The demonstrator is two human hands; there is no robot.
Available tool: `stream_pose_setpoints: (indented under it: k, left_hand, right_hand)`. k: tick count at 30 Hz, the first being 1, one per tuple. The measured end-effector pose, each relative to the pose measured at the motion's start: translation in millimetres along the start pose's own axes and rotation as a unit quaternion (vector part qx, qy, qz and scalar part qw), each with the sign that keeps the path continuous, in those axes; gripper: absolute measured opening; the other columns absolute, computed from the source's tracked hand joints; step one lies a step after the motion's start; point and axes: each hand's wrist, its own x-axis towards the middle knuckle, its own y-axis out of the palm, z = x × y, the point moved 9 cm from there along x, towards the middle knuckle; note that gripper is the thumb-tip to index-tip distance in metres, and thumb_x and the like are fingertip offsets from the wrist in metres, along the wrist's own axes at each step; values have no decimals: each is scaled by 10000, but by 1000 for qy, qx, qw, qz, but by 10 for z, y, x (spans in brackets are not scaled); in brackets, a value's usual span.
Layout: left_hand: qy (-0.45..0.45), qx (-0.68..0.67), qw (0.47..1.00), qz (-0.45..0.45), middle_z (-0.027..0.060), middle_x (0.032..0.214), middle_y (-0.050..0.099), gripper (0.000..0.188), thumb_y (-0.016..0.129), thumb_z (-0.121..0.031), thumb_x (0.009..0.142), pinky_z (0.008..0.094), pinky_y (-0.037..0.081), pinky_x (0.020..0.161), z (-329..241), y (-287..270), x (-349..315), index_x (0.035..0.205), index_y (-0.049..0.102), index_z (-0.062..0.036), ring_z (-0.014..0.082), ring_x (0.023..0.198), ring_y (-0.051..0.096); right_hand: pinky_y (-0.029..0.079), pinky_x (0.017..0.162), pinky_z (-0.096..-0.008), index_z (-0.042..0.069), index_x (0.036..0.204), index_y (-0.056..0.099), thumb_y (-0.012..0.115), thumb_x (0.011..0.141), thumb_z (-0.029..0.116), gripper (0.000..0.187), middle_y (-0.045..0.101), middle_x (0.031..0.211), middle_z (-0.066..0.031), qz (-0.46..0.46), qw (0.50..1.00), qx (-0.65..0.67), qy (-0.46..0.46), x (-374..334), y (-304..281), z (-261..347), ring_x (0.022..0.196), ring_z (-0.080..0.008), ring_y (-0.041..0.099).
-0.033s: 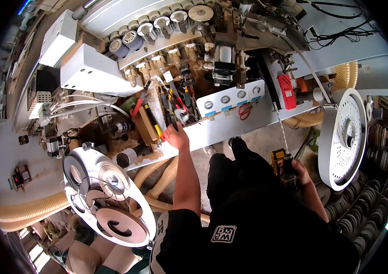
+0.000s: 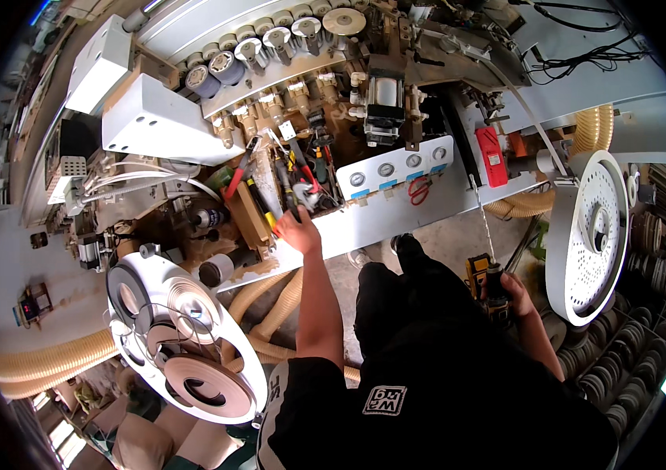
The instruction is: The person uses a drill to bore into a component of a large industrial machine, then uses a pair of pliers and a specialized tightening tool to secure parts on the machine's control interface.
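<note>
My left hand (image 2: 299,232) reaches into a pile of hand tools on the machine bed. Its fingers are closed at the lower end of a dark tool handle; what they grip is too small to make out. Beside them lie a silver adjustable wrench (image 2: 303,193), red-handled pliers (image 2: 243,167) and a yellow-and-black tool handle (image 2: 261,200). Low on the right, my right hand (image 2: 518,295) is wrapped round a yellow-and-black cordless drill (image 2: 477,274). A long spiral drill bit (image 2: 486,223) points from it toward the machine.
A white gauge panel (image 2: 396,168) with red scissors (image 2: 419,190) borders the tools. At right stand a red box (image 2: 492,157) and a large perforated white reel (image 2: 584,251). Rolls of edge banding sit on a white disc (image 2: 243,345) at left. Ribbed hoses (image 2: 282,305) run below.
The adjustable wrench beside my left hand has shifted slightly left and up. My right hand keeps its hold on the drill.
</note>
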Motion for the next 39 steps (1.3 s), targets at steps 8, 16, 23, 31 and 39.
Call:
stream_pose_setpoints:
  k: [8,16,23,31,39]
  left_hand:
    - [-89,-631,770,-36,112,1466,529,517,508,-268,1093,368,379,1117,-512,-668,717,1532,370,-33,224,1301,519]
    - [109,-712,693,27,224,1449,537,437,535,-209,1081,565,502,977,-1484,-1956,1711,1488,375,-209,395,1217,601]
    - [-171,-716,609,296,116,1193,606,548,575,-207,1044,414,526,799,-1550,-1385,157,1543,348,-222,248,987,630]
    - [-193,-621,630,425,93,1046,664,534,637,-145,953,295,499,747,-1667,-1708,-1396,1442,466,-17,192,938,650]
    - [-171,-409,731,518,123,1165,698,379,557,-21,987,299,554,801,-1440,-1783,-1720,1365,572,-37,149,1043,674]
  right_hand:
    - [548,777,-330,-52,1086,661,594,942,560,632,717,931,-126,-59,998,23,-19,-159,-227,-106,833,-219,694]
    - [551,775,-336,-37,1100,666,601,950,546,606,718,928,-124,-8,999,45,-11,-33,98,-200,838,-225,697]
    - [537,829,-315,-32,1121,656,582,996,441,495,714,993,-110,71,997,18,24,182,450,78,905,-200,687]
    - [509,816,-322,-29,1086,667,666,972,362,407,702,953,-94,94,985,-142,-13,236,1026,694,905,-157,658]
    - [514,727,-398,38,973,719,726,879,470,442,685,790,-153,80,855,-502,-105,-3,1694,1318,795,-299,695]
